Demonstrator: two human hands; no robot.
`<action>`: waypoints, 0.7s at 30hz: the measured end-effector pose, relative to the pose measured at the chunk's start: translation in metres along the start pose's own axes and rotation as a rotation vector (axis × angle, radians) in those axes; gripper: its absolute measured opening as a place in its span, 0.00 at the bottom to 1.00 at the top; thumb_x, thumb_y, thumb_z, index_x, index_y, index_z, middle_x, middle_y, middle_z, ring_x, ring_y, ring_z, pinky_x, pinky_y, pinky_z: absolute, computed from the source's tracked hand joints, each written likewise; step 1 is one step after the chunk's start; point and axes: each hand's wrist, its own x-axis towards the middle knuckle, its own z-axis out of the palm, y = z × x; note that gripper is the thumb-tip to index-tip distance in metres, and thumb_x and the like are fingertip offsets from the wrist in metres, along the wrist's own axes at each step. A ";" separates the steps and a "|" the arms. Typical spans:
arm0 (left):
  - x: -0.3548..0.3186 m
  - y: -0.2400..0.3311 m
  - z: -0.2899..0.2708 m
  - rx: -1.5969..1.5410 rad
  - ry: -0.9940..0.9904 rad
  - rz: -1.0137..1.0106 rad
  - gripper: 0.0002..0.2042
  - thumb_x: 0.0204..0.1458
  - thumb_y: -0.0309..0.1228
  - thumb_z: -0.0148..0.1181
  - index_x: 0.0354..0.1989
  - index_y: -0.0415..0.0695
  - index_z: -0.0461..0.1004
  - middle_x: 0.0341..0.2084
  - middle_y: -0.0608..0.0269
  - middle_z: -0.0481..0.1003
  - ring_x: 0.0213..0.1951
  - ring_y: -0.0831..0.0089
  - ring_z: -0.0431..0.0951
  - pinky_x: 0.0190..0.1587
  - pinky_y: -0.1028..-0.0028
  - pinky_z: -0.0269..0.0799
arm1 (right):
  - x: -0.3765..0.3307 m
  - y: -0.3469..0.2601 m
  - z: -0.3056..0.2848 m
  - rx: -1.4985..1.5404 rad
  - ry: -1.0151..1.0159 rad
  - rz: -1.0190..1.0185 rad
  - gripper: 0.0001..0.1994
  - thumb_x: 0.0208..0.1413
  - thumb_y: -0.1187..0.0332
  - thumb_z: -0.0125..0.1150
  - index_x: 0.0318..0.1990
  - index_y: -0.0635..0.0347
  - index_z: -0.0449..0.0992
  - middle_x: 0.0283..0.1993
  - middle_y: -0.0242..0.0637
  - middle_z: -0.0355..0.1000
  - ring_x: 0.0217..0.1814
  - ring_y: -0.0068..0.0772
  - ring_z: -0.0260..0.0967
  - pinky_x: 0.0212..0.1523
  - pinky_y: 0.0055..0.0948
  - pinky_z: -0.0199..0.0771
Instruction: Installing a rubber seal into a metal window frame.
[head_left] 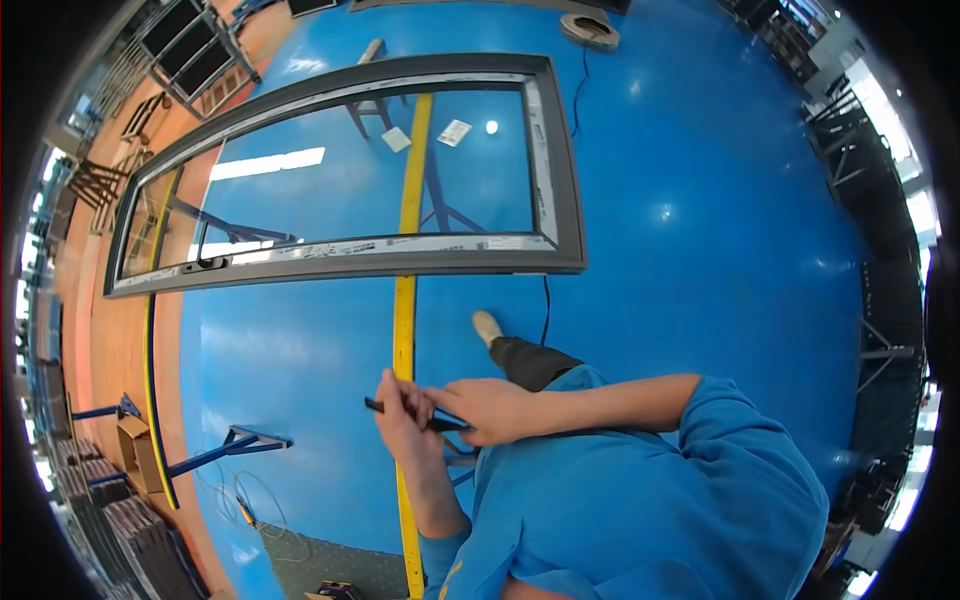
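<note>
Left hand [398, 418] grips a slim dark object [448, 425], right hand [488, 408] against it

From the head view, I see both hands meeting in front of the person's blue top [650, 490]. The left fingers are curled around the object, whose 1 narrow end pokes out to the left. The right hand lies over the other end; its fingers are partly hidden, so I cannot tell how far they are closed.

Beyond the hands, well apart from them, a large grey-framed glass panel [565, 190] lies across 2 yellow bars, 1 of them [404, 330] passing behind the left hand. White strips line its frame, and a black handle [205, 264] sits on the near edge. Below, on the blue floor [690, 280], are 1 pale shoe [487, 328] and, at lower left, a grey mat [345, 560]. An open cardboard box [138, 455] stands at far left.
</note>
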 end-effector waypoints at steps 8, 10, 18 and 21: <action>-0.024 -0.063 0.090 -0.020 -0.179 -0.186 0.12 0.68 0.38 0.56 0.32 0.48 0.68 0.23 0.70 0.66 0.19 0.83 0.61 0.26 0.79 0.60 | -0.094 0.029 -0.044 0.608 0.061 0.357 0.31 0.58 0.70 0.65 0.68 0.58 0.61 0.50 0.43 0.75 0.46 0.38 0.74 0.45 0.29 0.71; -0.028 -0.089 0.114 -0.116 -0.266 -0.185 0.07 0.68 0.36 0.57 0.40 0.46 0.72 0.26 0.69 0.69 0.25 0.79 0.67 0.33 0.78 0.65 | -0.113 0.048 -0.057 0.652 0.117 0.404 0.31 0.60 0.72 0.65 0.69 0.59 0.61 0.51 0.44 0.75 0.49 0.37 0.75 0.47 0.28 0.71; -0.052 -0.204 0.220 0.284 -0.263 -0.054 0.10 0.67 0.35 0.57 0.44 0.40 0.75 0.27 0.65 0.73 0.30 0.74 0.73 0.40 0.73 0.70 | -0.212 0.173 -0.062 0.970 0.474 0.256 0.28 0.61 0.80 0.59 0.68 0.59 0.62 0.47 0.38 0.74 0.48 0.30 0.74 0.46 0.28 0.72; -0.053 -0.245 0.235 0.561 -0.292 0.100 0.10 0.67 0.34 0.56 0.45 0.37 0.76 0.28 0.63 0.75 0.31 0.73 0.75 0.41 0.72 0.72 | -0.255 0.223 -0.089 0.957 0.479 0.287 0.26 0.62 0.80 0.58 0.67 0.59 0.62 0.45 0.36 0.74 0.44 0.29 0.73 0.44 0.27 0.73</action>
